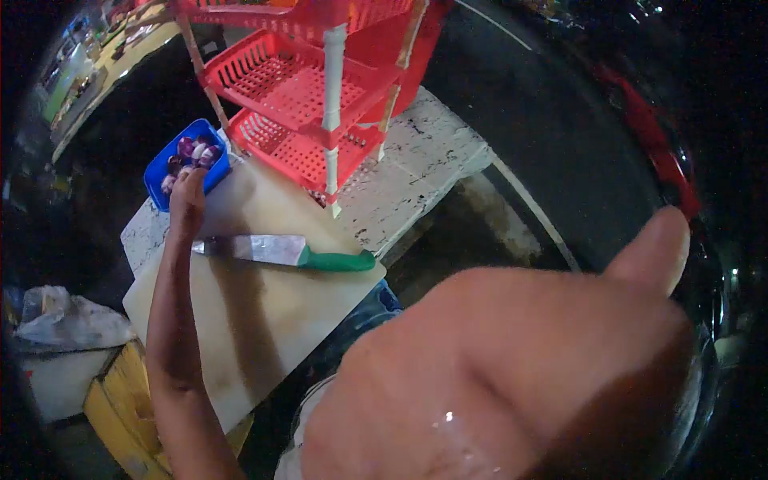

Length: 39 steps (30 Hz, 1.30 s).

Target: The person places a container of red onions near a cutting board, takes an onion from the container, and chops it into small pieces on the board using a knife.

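Note:
My left hand (188, 196) reaches over the near edge of a blue plastic basket (153, 182), its fingers bent together around a red onion. Several more red onions (200, 150) lie in the basket. Right of that hand, a large knife (280, 250) with a green handle lies flat on a white cutting board (320, 296), its blade toward my left forearm. Very close to the camera, my right hand (512, 360) fills the lower right. Its thumb sticks out; the other fingers are hidden, so I see nothing held there.
A red tiered rack (308, 88) with taped posts stands behind the board on a worn white tabletop (436, 152). A yellow crate (120, 400) and a clear plastic bag (68, 320) are at lower left. Dark pavement with a pale line (536, 210) runs along the right.

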Motion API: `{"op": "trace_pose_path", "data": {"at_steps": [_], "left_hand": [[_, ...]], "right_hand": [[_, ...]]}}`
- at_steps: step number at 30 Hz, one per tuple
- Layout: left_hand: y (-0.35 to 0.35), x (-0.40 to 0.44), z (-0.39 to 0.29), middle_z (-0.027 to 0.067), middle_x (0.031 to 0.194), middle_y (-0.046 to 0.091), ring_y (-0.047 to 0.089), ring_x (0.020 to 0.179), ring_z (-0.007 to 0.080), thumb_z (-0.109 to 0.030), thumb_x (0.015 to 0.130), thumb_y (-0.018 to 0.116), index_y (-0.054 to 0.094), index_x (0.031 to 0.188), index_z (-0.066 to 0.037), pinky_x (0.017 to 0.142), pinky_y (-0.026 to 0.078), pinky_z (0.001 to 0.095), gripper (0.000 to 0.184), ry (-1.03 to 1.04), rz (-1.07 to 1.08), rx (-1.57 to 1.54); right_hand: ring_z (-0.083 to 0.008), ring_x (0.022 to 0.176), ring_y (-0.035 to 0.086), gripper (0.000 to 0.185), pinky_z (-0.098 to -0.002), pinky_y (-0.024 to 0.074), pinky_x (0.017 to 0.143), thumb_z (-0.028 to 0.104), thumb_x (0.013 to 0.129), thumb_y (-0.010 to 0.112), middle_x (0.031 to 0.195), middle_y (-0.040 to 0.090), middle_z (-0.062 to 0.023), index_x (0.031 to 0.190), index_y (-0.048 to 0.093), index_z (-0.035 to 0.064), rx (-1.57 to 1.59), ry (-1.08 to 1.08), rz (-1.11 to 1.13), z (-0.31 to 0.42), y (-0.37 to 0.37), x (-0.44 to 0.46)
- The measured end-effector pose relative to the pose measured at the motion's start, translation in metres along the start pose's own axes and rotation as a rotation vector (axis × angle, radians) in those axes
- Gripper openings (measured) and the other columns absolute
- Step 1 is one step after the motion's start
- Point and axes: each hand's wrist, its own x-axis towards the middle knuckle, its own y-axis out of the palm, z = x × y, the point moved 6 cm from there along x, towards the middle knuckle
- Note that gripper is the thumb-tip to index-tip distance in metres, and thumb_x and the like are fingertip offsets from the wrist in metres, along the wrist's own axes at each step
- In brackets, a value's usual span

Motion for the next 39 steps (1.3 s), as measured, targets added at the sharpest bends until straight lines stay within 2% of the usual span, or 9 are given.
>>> {"op": "trace_pose_path", "data": {"at_steps": [9,11,13,15,20,27,30,33,39], "left_hand": [[-0.004,0.008,-0.004,0.0211,0.111,0.069,0.068,0.103,0.0362,-0.01,0.097,0.058,0.068,0.113,-0.004,0.09,0.051,0.0428,0.02,-0.131,0.142,-0.108],[0.026,0.019,0.071,0.0217,0.108,0.073,0.072,0.102,0.0349,-0.015,0.096,0.062,0.069,0.115,-0.01,0.087,0.055,0.0451,0.021,-0.117,0.084,-0.288],[0.036,0.037,0.109,0.0221,0.106,0.073,0.072,0.101,0.037,-0.018,0.095,0.063,0.069,0.116,-0.009,0.086,0.055,0.0451,0.024,-0.262,0.103,-0.518],[0.028,0.057,0.041,0.022,0.109,0.073,0.07,0.102,0.04,-0.033,0.094,0.062,0.069,0.117,-0.005,0.09,0.054,0.0501,0.037,-0.325,0.546,0.166],[0.017,0.078,0.003,0.0168,0.1,0.076,0.073,0.098,0.0371,-0.036,0.09,0.065,0.075,0.098,-0.009,0.089,0.055,0.0517,0.029,-0.265,0.399,0.363],[0.034,0.079,-0.007,0.0157,0.095,0.077,0.076,0.089,0.0311,-0.024,0.084,0.069,0.079,0.088,-0.006,0.076,0.059,0.0458,0.021,0.051,0.433,0.5],[-0.005,0.073,-0.01,0.0185,0.093,0.076,0.076,0.087,0.0318,-0.029,0.084,0.072,0.077,0.091,-0.004,0.075,0.059,0.0444,0.026,-0.149,0.386,0.367],[-0.075,0.03,-0.005,0.0087,0.092,0.073,0.069,0.079,0.0177,-0.032,0.093,0.07,0.07,0.107,-0.001,0.067,0.055,0.0335,0.034,-0.385,-0.004,-0.428],[-0.119,-0.218,-0.066,0.0049,0.086,0.069,0.062,0.069,0.0111,-0.038,0.103,0.06,0.069,0.119,-0.002,0.063,0.052,0.0274,0.041,-1.093,0.078,-0.937]], "right_hand": [[-0.0261,0.057,0.053,0.065,-0.0471,0.0517,0.067,0.059,0.105,0.039,0.063,0.055,-0.0056,0.07,0.06,0.0083,-0.141,0.11,-0.261,-0.019,-0.035,-0.01],[-0.0265,0.058,0.053,0.066,-0.0472,0.0519,0.068,0.059,0.105,0.039,0.063,0.055,-0.0059,0.069,0.06,0.008,-0.45,0.325,-0.558,-0.033,-0.07,-0.047],[-0.0252,0.067,0.06,0.031,-0.0392,0.0524,0.074,0.029,0.098,0.065,0.074,0.063,-0.0073,0.08,0.066,0.0034,-1.049,0.803,-0.722,-0.056,-0.128,-0.105],[-0.0295,0.086,0.065,0.019,-0.0396,0.0509,0.076,0.018,0.093,0.068,0.092,0.07,-0.0091,0.106,0.069,0.0043,-1.545,0.923,-0.398,-0.079,-0.17,-0.167],[-0.0382,0.111,0.06,0.042,-0.0471,0.0479,0.098,0.019,0.08,0.076,0.114,0.066,-0.0175,0.119,0.068,0.0063,-1.754,0.995,-0.338,-0.092,-0.173,-0.222],[-0.0403,0.107,0.061,0.049,-0.0487,0.0483,0.096,0.017,0.078,0.078,0.113,0.065,-0.019,0.123,0.065,0.008,-1.77,1.178,-0.285,-0.103,-0.197,-0.228],[-0.0406,0.106,0.062,0.05,-0.0493,0.0499,0.094,0.015,0.079,0.077,0.112,0.066,-0.0201,0.126,0.063,0.0074,-1.812,1.152,-0.17,-0.101,-0.193,-0.219],[-0.0398,0.107,0.064,0.051,-0.0498,0.0506,0.094,0.017,0.083,0.071,0.116,0.066,-0.0225,0.132,0.06,0.0054,-1.761,1.213,-0.208,-0.094,-0.184,-0.217],[-0.0427,0.111,0.064,0.05,-0.0474,0.0498,0.098,0.018,0.094,0.057,0.119,0.065,-0.0285,0.141,0.052,0.0028,-1.556,1.263,-0.384,-0.085,-0.167,-0.214]]}}
